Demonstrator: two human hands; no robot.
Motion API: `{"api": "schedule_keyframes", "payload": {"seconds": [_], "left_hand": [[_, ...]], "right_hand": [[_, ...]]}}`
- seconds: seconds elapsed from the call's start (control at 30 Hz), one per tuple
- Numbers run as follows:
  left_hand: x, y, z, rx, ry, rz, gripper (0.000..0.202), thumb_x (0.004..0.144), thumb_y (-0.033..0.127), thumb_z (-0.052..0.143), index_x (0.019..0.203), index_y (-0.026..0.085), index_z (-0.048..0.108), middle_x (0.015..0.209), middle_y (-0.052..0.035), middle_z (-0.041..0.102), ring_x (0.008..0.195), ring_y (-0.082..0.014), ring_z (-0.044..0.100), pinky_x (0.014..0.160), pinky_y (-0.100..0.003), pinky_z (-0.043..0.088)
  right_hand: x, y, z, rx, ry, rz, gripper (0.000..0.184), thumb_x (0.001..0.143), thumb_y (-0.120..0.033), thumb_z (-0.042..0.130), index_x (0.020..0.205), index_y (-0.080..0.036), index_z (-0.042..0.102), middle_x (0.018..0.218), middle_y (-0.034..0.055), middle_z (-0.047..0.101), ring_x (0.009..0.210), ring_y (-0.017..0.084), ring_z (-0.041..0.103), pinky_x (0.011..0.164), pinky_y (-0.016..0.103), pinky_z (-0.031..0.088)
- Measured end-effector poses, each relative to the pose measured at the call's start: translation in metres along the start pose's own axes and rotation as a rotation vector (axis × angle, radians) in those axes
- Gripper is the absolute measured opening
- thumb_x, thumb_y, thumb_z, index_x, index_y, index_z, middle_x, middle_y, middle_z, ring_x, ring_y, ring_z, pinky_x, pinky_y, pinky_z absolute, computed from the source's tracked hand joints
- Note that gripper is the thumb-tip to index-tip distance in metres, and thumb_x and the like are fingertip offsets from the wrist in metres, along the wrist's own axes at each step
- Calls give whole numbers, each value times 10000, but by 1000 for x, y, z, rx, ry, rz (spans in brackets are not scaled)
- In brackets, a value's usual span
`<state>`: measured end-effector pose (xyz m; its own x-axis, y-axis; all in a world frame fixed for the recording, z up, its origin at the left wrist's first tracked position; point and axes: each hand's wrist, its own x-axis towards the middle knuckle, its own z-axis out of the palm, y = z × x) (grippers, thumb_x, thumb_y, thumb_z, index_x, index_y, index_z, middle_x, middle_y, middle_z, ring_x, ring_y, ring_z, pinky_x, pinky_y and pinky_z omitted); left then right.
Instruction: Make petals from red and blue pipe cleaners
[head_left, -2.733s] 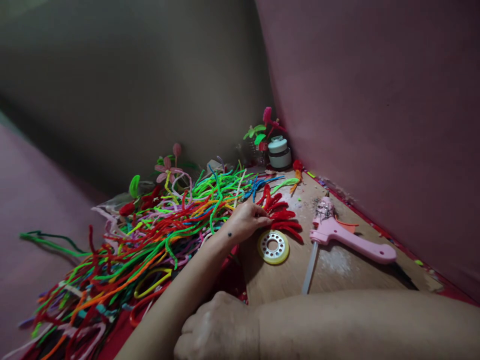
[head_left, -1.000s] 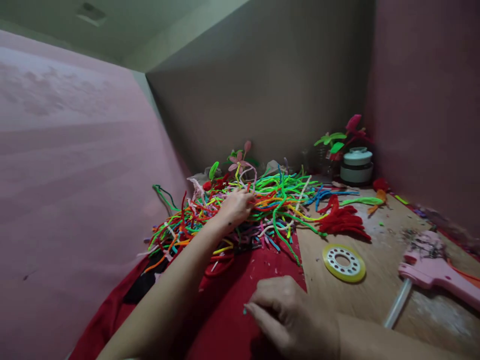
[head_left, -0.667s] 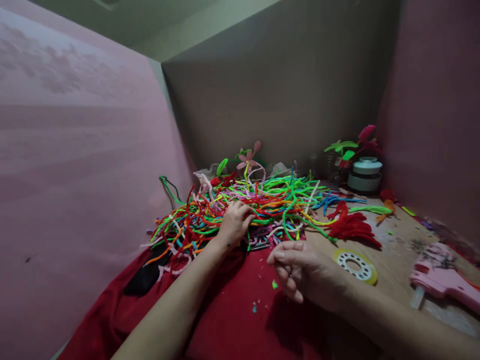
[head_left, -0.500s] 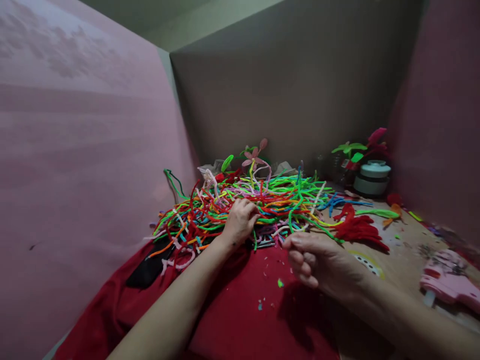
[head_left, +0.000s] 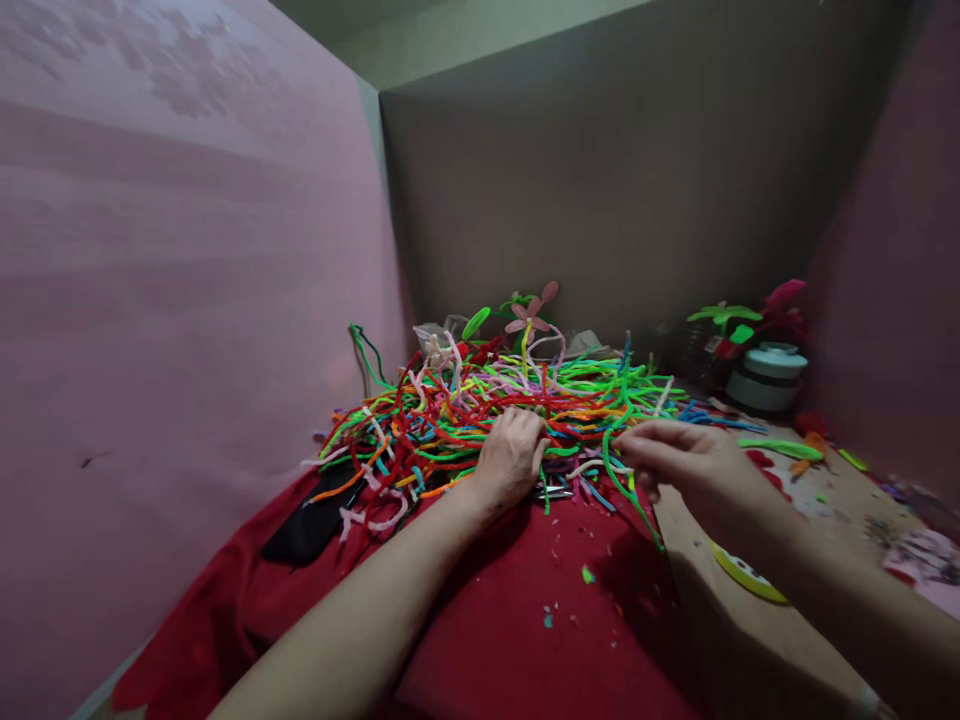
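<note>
Centre frame: left hand (head_left: 514, 462), curled, grip hidden, pins the pipe cleaners (head_left: 480, 400) while right hand (head_left: 686, 465) pinches a green strand (head_left: 631, 497).

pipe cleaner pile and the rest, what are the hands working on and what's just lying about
In hand:
pipe cleaner pile, with left hand and right hand at its near edge

Lying about:
tape roll, white jar, pink flower

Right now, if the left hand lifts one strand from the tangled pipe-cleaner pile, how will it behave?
Probably light and bendy: strands in the pipe-cleaner pile hold curves and loops. Likely to snag, since they interlace around the left hand, dragging neighbours along.
</note>
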<state>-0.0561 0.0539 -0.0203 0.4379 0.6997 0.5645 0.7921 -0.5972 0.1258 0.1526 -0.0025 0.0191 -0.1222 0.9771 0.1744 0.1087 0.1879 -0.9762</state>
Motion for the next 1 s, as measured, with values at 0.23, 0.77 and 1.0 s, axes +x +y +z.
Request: {"api": "schedule_keyframes", "payload": {"seconds": [0.23, 0.77, 1.0], "left_hand": [[-3, 4, 4, 16, 34, -2, 223, 864, 379, 461, 876, 167, 528, 1030, -86, 577, 986, -210, 470, 879, -374, 392], [-6, 13, 5, 14, -17, -121, 354, 793, 389, 548, 1031, 127, 527, 1110, -129, 550, 1033, -248, 468, 922, -402, 402], [-4, 1, 13, -55, -34, -206, 453, 835, 418, 473, 1149, 92, 488, 1389, -188, 348, 1234, -317, 342, 997, -458, 346]], "right_hand": [[47, 18, 46, -1288, 2, -258, 232, 838, -187, 432, 947, -152, 633, 992, 117, 603, 870, 213, 603, 667, 278, 418], [122, 1, 76, -1206, 25, -253, 195, 780, -199, 507, 793, -160, 697, 834, 118, 677, 787, 196, 632, 656, 252, 414], [121, -22, 67, -844, 137, -390, 286, 861, -259, 383, 910, -133, 635, 775, 59, 676, 656, 129, 613, 589, 216, 442]]}}
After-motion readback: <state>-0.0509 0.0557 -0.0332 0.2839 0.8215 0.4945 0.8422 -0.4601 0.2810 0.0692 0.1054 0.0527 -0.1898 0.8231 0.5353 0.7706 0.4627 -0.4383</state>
